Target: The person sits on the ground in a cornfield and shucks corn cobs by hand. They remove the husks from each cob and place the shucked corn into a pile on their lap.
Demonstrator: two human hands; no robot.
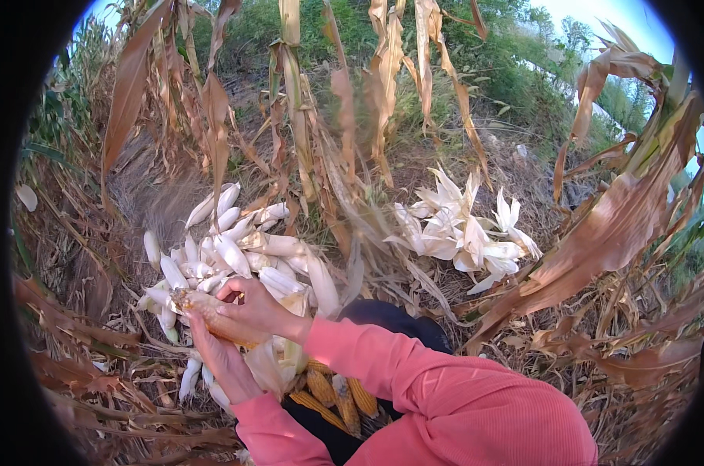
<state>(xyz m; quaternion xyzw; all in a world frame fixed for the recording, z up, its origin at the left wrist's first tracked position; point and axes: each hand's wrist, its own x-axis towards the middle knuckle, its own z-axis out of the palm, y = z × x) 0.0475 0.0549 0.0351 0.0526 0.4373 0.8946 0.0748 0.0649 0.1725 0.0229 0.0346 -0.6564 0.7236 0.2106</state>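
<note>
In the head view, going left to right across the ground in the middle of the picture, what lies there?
Pile of unhusked corn ears → the two hands, left hand and right hand, gripping a partly husked cob → heap of stripped white husks → dry brown corn leaves.

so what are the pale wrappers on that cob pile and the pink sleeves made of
The pale wrappers look like dried corn husk: papery, matte, creased and curling. The pink sleeves appear to be soft knit fabric, going by a fine ribbed texture and loose folds; the fibre can't be told.
</note>
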